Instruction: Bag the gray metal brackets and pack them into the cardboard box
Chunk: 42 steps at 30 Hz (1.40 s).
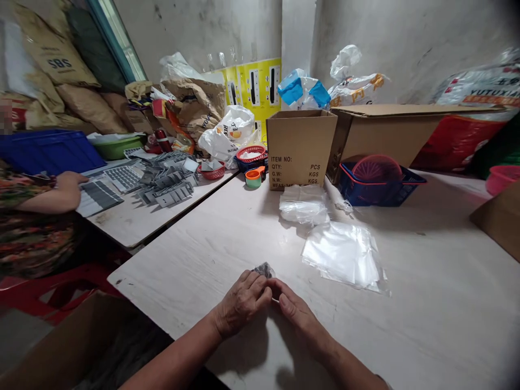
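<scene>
My left hand and my right hand rest together on the pale wooden table near its front edge. Their fingertips meet and pinch a small clear bag holding dark small parts, which pokes out just beyond the fingers. Both hands have their fingers curled and pressed on that bag. A flat stack of clear plastic bags lies on the table just beyond and to the right of my hands. A second folded pile of clear bags sits farther back.
A brown carton and a blue basket with a red lid stand at the back. Another person's arm rests on the left table among grey sheets. Sacks and bags line the wall. A cardboard box sits at the right edge.
</scene>
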Available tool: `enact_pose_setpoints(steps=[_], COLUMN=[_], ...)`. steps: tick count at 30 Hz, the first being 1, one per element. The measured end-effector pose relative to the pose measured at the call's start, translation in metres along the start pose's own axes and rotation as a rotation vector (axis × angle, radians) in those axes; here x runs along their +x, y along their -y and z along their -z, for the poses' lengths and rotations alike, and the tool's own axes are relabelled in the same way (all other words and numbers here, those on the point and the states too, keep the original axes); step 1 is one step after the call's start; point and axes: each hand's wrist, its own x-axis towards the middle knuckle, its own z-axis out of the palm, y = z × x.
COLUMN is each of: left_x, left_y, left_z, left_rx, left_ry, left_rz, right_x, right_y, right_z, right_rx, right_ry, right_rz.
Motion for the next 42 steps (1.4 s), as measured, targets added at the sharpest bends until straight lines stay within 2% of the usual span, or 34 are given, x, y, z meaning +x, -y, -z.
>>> enact_pose_setpoints(steps=[7,12,17,20,23,27,31,33,35,38,42], left_x=[-0.017,-0.026,-0.029,-0.033,-0.042,-0.058,-0.066,-0.064,-0.059,-0.053,-0.05], left_y=[0.045,0.081,0.102,0.102,0.091,0.072,0.061,0.059,0.06,0.062,0.062], left_z=[-0.015,-0.025,-0.026,-0.019,-0.014,-0.014,-0.017,-0.018,-0.019,-0.023,-0.027], left_rx=[0.237,0.306,0.275,0.253,0.263,0.17,0.076,-0.001,-0.087,-0.151,-0.166], left_ry=[0.102,0.114,0.159,0.158,0.078,-0.012,-0.095,-0.1,-0.09,-0.099,-0.112], left_rz=[0.019,0.173,0.228,0.265,0.404,0.594,0.896,1.076,1.186,1.204,1.179], right_x=[0.001,0.004,0.004,0.005,0.005,0.002,-0.001,-0.001,0.001,0.009,0.033], right_y=[-0.02,-0.024,-0.029,-0.033,-0.034,-0.03,-0.025,-0.025,-0.026,-0.029,-0.023], right_z=[0.001,-0.001,-0.002,-0.001,0.0,0.001,0.006,0.007,0.005,-0.002,-0.014], right_rx=[0.199,0.189,0.202,0.204,0.195,0.154,0.103,0.074,0.059,0.054,-0.042], right_ry=[-0.105,-0.166,-0.128,-0.086,-0.074,-0.06,0.01,0.037,0.031,-0.012,-0.134], right_rz=[-0.106,-0.157,-0.162,-0.146,-0.137,-0.143,-0.157,-0.168,-0.189,-0.231,-0.268])
